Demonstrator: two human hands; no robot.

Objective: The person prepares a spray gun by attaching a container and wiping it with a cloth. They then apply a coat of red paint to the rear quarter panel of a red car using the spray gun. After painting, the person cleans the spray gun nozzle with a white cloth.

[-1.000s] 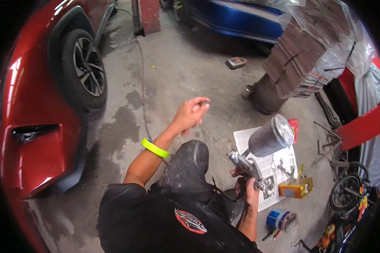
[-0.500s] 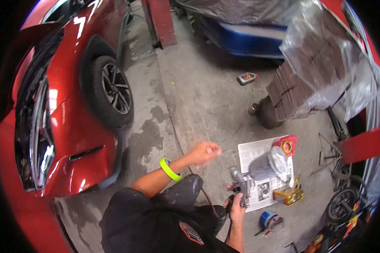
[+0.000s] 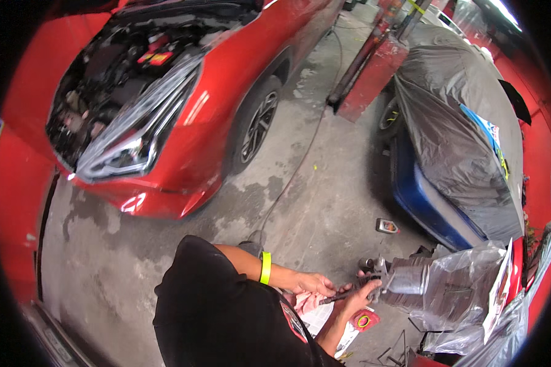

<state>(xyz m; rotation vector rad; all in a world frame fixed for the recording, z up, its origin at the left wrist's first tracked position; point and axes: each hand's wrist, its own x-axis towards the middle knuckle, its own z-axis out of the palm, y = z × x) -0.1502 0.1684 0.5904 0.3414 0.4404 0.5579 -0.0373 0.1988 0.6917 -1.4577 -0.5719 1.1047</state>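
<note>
My right hand (image 3: 364, 293) is closed around the handle of a metal spray gun (image 3: 381, 280). A grey translucent cup (image 3: 409, 279) appears attached to it. My left hand (image 3: 315, 284), with a bright yellow band (image 3: 266, 268) on the forearm, is close beside the right, fingers bent together. A dark hose-like piece (image 3: 329, 300) runs from under its fingers toward the gun handle. Pale pinkish material (image 3: 305, 301) shows beneath the left hand; whether the fingers grip it or the dark piece is hidden.
A red car (image 3: 183, 183) with its engine bay open and masked headlight stands at the left. A blue car (image 3: 434, 202) under plastic is at the right. An oil bottle (image 3: 387, 226), a hose (image 3: 294, 177), newspaper (image 3: 315, 318) and a red item with a yellow ring (image 3: 365, 320) lie on the floor.
The view has swung left and up toward the red car. My right hand has raised the spray gun off to the right, and my left hand has come across beside it.
</note>
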